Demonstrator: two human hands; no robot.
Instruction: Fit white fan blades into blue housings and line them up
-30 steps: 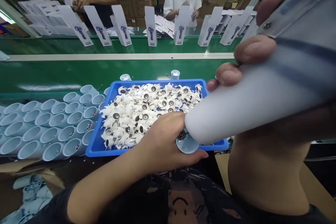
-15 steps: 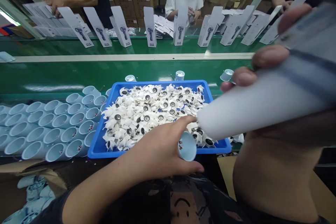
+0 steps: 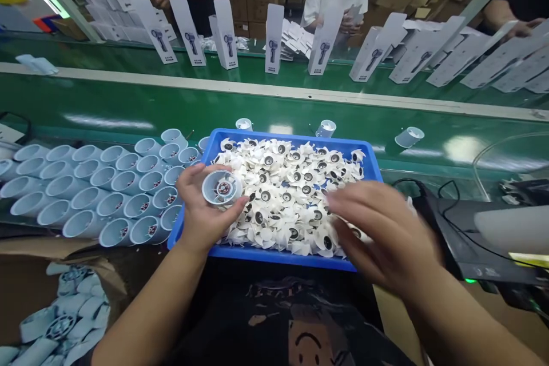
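My left hand (image 3: 199, 211) is wrapped round a light blue cup-shaped housing (image 3: 222, 187), its open end facing up and a small motor with reddish windings showing inside. A blue tray (image 3: 283, 256) heaped with white fan blades (image 3: 266, 177) with dark hubs lies in front of me. Over the tray's right part is my right hand (image 3: 373, 223), smeared by motion, its fingers stretched toward the blades. Whether anything is between those fingers cannot be made out.
Rows of blue housings (image 3: 88, 197) stand left of the tray. Three more (image 3: 409, 137) lie behind it on the green belt (image 3: 180, 106). Upright white boxes (image 3: 273, 40) line the far side, with people beyond. A dark device holding a white cylinder (image 3: 510, 229) is at right, a carton (image 3: 26, 280) lower left.
The large white cylindrical object has left my right hand, which moved down over the tray. My left hand moved left with the housing, now turned upward. The camera view has shifted.
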